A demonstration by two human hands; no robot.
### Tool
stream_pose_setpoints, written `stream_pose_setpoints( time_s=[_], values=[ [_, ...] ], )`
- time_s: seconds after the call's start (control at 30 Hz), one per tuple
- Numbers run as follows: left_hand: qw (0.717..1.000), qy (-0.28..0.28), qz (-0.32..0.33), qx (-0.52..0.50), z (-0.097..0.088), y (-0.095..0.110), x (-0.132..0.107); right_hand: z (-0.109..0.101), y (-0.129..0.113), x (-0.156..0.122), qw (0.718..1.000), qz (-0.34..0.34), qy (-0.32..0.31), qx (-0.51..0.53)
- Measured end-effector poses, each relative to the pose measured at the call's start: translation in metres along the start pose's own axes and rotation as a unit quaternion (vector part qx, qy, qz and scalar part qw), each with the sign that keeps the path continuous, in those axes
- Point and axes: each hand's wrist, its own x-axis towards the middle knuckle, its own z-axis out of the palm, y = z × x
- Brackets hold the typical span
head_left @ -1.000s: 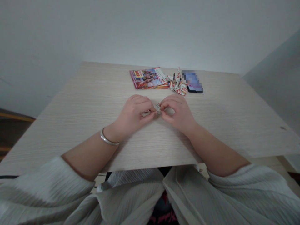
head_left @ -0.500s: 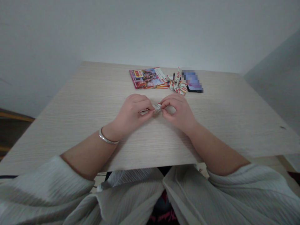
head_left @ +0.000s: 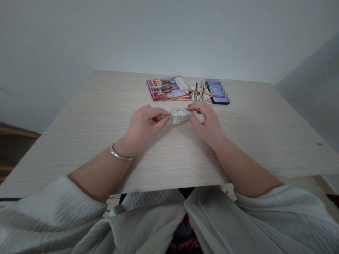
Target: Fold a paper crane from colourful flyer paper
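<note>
The left hand (head_left: 144,123) and the right hand (head_left: 208,121) meet above the middle of the pale wooden worktop (head_left: 79,120), with both forearms resting on its near edge. Between them sits the folded paper piece (head_left: 180,115), small and white with red print, raised just off the surface. The left grip is pinched on the piece's left end between thumb and fingertips. The right grip is pinched on its right end, with the remaining fingers curled downward toward the surface. A silver bangle (head_left: 120,156) circles the left wrist. Near the far edge lies a colourful leaflet (head_left: 166,88), flat and slightly angled. Just to its right is a cluster of folded paper shapes (head_left: 201,94) in the same red-and-white print. A phone (head_left: 218,94) lies beside the cluster, whether touching it cannot be told. All three are well apart from the hands.
</note>
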Motion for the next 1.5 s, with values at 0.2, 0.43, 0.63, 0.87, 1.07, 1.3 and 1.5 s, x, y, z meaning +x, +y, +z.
stream_pose_setpoints(
  time_s=[0.2, 0.43, 0.63, 0.87, 1.07, 1.3, 1.5],
  values=[
    [0.994, 0.021, -0.088, -0.058, 0.003, -0.005, 0.001, 0.002, 0.000, -0.003, 1.000, 0.026, -0.001, 0.007],
    [0.993, 0.032, -0.089, -0.067, 0.006, -0.009, 0.003, 0.005, 0.009, -0.006, 0.996, 0.082, 0.029, 0.006],
    [0.996, 0.023, -0.062, -0.062, 0.008, -0.011, 0.001, 0.007, 0.015, -0.007, 0.994, 0.105, 0.020, 0.025],
    [0.999, -0.002, -0.016, -0.039, 0.006, -0.010, 0.002, 0.000, -0.001, -0.001, 0.998, 0.023, -0.045, 0.035],
    [0.999, 0.014, 0.011, -0.046, 0.006, -0.016, 0.003, -0.002, -0.003, -0.001, 0.997, -0.046, -0.063, -0.011],
    [0.998, -0.042, 0.007, -0.040, 0.008, -0.018, 0.000, -0.002, 0.005, 0.000, 0.998, -0.011, -0.053, -0.034],
    [0.997, -0.067, 0.038, -0.025, 0.007, -0.011, -0.001, 0.005, 0.017, -0.004, 0.998, 0.028, -0.053, -0.035]
  ],
)
